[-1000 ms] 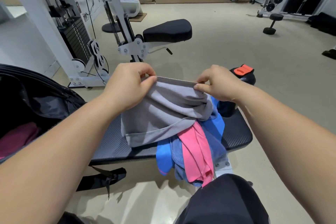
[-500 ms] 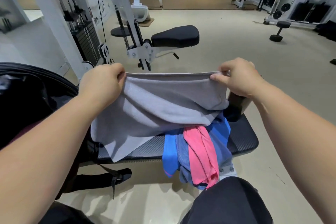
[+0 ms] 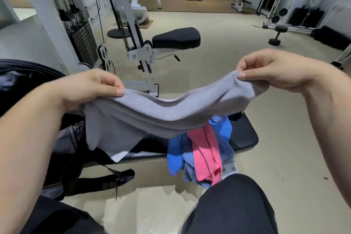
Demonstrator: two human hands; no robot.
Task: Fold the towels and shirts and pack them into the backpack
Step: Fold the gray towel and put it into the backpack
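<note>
A grey towel (image 3: 152, 118) hangs stretched in the air above a black padded bench (image 3: 245, 135). My left hand (image 3: 89, 89) pinches its left top corner and my right hand (image 3: 269, 70) pinches its right top corner, a little higher. The towel sags in the middle, and its lower left end droops over the bench. Under it lies a heap of blue cloth (image 3: 176, 157) and pink cloth (image 3: 207, 150), spilling off the bench's front edge. An open black backpack (image 3: 22, 81) stands at the left; my left arm hides most of it.
A backpack strap (image 3: 106, 178) trails on the floor below the bench. A white weight machine with a black seat pad (image 3: 176, 38) stands just behind the bench. A dumbbell (image 3: 277, 34) lies on the beige floor far right. My dark-trousered knees (image 3: 231, 207) fill the bottom.
Both hands have moved apart and spread the grey towel wide. The right hand has risen and the towel's top edge now sags between them. The view has tilted up slightly.
</note>
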